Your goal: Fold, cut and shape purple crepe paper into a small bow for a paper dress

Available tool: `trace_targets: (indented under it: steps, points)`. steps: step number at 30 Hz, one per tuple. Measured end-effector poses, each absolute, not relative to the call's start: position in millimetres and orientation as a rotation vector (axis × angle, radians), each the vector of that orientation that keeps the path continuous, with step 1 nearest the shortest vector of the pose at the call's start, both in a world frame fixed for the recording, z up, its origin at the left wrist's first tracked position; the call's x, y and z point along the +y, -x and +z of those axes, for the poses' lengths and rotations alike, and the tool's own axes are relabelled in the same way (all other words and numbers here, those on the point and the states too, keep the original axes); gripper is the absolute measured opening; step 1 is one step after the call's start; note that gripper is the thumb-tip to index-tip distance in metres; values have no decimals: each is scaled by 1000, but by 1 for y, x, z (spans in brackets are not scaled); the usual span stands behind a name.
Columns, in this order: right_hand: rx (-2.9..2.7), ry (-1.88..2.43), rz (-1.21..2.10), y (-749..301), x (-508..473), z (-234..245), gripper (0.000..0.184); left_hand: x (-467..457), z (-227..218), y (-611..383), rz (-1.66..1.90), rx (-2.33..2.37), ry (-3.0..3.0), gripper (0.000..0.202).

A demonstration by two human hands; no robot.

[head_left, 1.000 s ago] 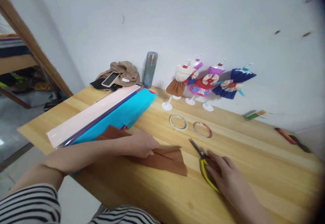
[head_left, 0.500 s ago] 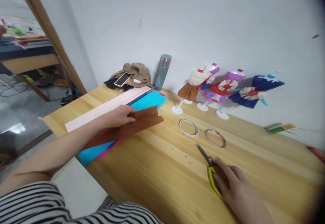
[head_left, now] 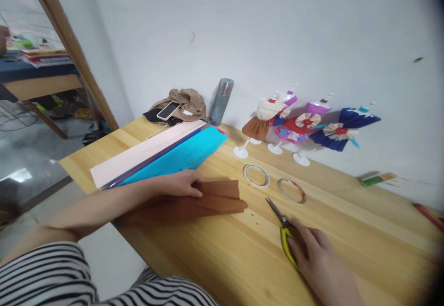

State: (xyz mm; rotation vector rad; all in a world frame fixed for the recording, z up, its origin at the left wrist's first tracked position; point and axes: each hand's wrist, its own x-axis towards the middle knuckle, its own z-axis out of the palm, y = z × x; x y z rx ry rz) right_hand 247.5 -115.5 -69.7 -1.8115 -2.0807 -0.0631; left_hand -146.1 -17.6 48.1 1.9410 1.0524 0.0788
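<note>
My left hand (head_left: 185, 183) is closed on a folded sheet of brown crepe paper (head_left: 208, 204), thumb and fingers pinching its upper layer. The paper lies across the near left part of the table, partly hidden under my forearm. Just beyond it is a blue sheet (head_left: 173, 151), beside a pale pink sheet (head_left: 138, 156). At the right, my right hand (head_left: 317, 255) is wrapped round the yellow handles of pliers-like scissors (head_left: 284, 225), whose narrow blades look closed and point away from me over the tabletop. Two tape rolls (head_left: 256, 175) lie beyond the blade tips.
Along the wall stand several small paper dresses (head_left: 305, 123) on white round bases. A steel flask (head_left: 222, 101), a brown cloth cap (head_left: 189, 102) and a phone (head_left: 169, 110) sit at the back left. A green tube-like item (head_left: 376, 180) lies at the back right of the wooden table (head_left: 222, 250).
My left hand has drawn the brown paper toward me and to the right, off the blue sheet, which shows more now. My right hand with the scissors has hardly moved.
</note>
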Motion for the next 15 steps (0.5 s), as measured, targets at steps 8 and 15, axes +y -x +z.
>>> trace_targets:
  steps: [8,15]
  points:
    - [-2052,1773,-111,-241,-117,-67,46,28,72,186,202,1413,-2219,22]
    - [-2039,1845,-74,-240,-119,-65,48,86,59,223,180,1853,-2283,42]
